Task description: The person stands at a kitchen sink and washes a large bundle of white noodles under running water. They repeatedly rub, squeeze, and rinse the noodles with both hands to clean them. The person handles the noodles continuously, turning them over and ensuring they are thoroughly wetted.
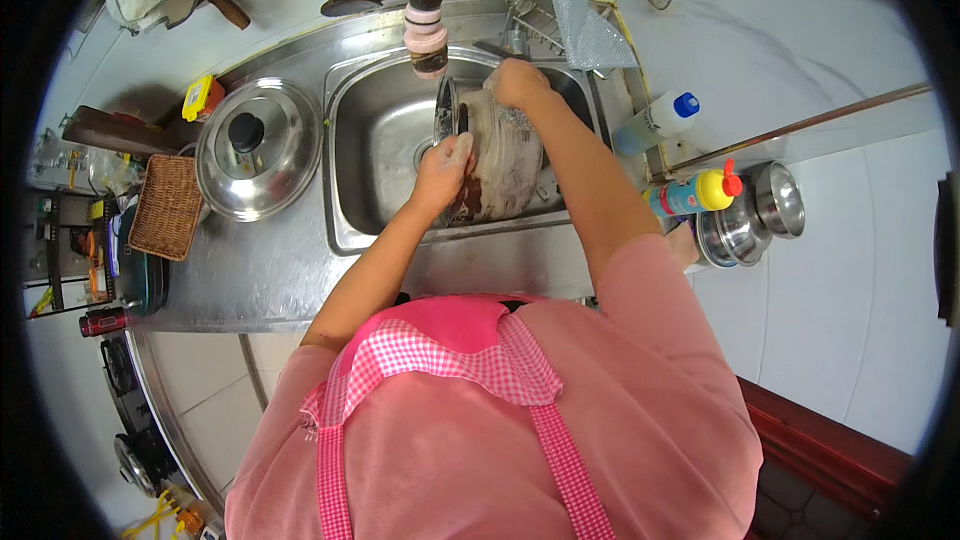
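A metal cooking pot (502, 172) lies tipped on its side in the stainless steel sink (367, 112), its rim turned to the left. The outer wall has a pale film and dark brown burnt patches. My left hand (446, 172) grips the pot near its rim, by the dark side handle. Curled against the upper part of the wall is my right hand (517, 82); whether it holds a scrubber cannot be told, as the fingers hide what is under them. Above the rim hangs the faucet (426, 37) with its pink nozzle.
Left of the sink are a domed pot lid (259, 150) and a wicker basket (166, 206). On the right stand a blue-capped bottle (656, 122), a yellow-topped bottle (697, 193) and metal bowls (739, 229). A silvery cloth (589, 26) hangs behind the sink.
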A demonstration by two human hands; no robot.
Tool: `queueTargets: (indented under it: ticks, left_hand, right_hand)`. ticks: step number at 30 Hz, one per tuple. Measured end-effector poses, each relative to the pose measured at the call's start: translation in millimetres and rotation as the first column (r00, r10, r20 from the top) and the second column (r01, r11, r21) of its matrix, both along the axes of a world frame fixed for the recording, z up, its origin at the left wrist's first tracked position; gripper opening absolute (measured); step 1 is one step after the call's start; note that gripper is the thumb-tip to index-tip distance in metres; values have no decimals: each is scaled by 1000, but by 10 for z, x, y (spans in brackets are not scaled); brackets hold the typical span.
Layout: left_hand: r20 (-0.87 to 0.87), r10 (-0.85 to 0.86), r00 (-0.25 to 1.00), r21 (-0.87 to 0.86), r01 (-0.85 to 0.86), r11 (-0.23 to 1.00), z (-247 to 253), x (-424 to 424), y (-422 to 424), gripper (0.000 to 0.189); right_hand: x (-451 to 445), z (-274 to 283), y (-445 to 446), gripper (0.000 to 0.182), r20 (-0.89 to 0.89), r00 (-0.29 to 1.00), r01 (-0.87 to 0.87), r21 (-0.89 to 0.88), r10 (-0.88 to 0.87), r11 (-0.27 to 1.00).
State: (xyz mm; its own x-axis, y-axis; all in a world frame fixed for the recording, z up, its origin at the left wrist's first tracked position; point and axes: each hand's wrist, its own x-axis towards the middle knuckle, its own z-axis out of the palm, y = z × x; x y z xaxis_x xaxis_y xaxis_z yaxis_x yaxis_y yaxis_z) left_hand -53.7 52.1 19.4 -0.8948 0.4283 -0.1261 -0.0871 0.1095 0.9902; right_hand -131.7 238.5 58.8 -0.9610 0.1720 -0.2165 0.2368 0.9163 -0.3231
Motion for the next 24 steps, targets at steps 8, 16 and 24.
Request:
queueTargets:
  ticks: [8,16,24]
  left_hand:
    - [-18,32,999,-22,-33,999,-90,20,0,39]
    - [23,35,999,-2,-35,999,-62,29,20,39]
    - [-47,9,999,-3,-10,1000,-109,-5,37,39]
  right_hand:
    - [1087,-260,-247,18,-377,924,-67,13,67,998]
    - [1557,-521,-413,20,-607,793,-67,6,57,998]
    - [345,-11,-114,26,-57,953,286,-163,-298,944]
